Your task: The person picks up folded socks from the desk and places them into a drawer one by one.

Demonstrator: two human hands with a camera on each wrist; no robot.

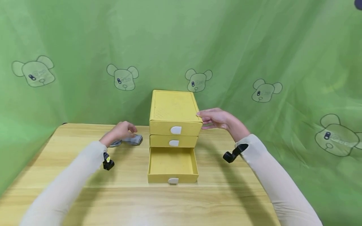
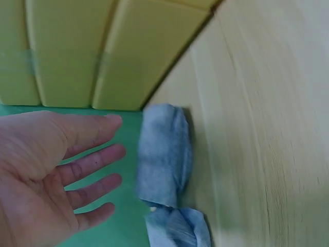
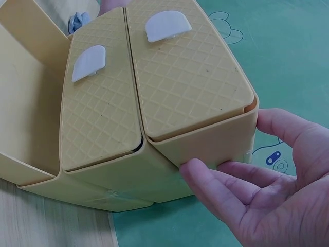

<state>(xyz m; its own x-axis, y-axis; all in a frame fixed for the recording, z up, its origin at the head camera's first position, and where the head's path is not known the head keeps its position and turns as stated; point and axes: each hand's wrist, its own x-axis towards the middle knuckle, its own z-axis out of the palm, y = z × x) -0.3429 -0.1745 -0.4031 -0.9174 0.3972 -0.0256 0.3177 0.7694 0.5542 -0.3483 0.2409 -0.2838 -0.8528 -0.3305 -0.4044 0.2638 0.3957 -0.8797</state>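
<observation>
A yellow drawer cabinet (image 1: 176, 106) stands on the table, its lowest drawer (image 1: 173, 160) pulled out and bare inside. Its two upper drawers are closed. At its right side, my right hand (image 1: 216, 119) rests its thumb on the top edge; straight fingers (image 3: 234, 188) touch the side wall. To the left of the cabinet lie folded blue-grey cloths (image 1: 134, 139), end to end in the left wrist view. My left hand (image 1: 121, 130) is over them in the head view, its fingers (image 2: 95, 157) loosely extended and holding nothing.
White tabs (image 1: 176, 130) mark the drawer fronts. A green curtain (image 1: 181, 40) printed with bear heads hangs behind and beside the wooden table (image 1: 127, 201). The open drawer juts toward the front of the table.
</observation>
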